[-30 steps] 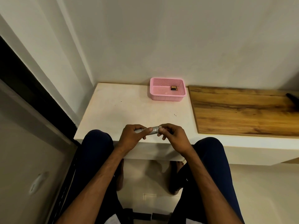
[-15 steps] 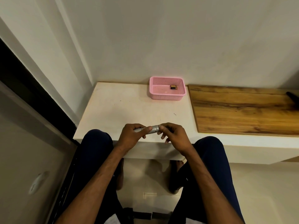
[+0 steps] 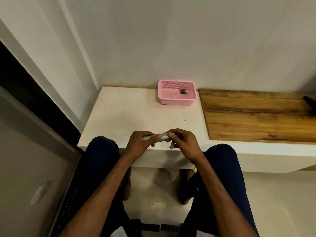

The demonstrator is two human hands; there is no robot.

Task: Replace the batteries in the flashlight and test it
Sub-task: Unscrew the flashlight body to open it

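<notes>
Your left hand (image 3: 138, 144) curls round the barrel of the flashlight (image 3: 162, 138), held over the near edge of the worktop (image 3: 136, 113); your right hand (image 3: 183, 142) pinches its knurled end. It looks light, rigid and smooth, so grip the knurling to twist. Batteries (image 3: 184, 91) lie in the pink basket (image 3: 176, 102) at the back, well apart, with nothing between. A wooden board (image 3: 256, 117) lies to the right.

The left hand (image 3: 139, 144) covers most of the flashlight (image 3: 162, 137), the fingertips of the right hand (image 3: 183, 142) hide its right end, the batteries (image 3: 184, 91) in the pink basket (image 3: 176, 103) are too small to count, and a dark object (image 3: 309, 101) at the wooden board's (image 3: 256, 120) far right corner is cut off by the view's right edge.
</notes>
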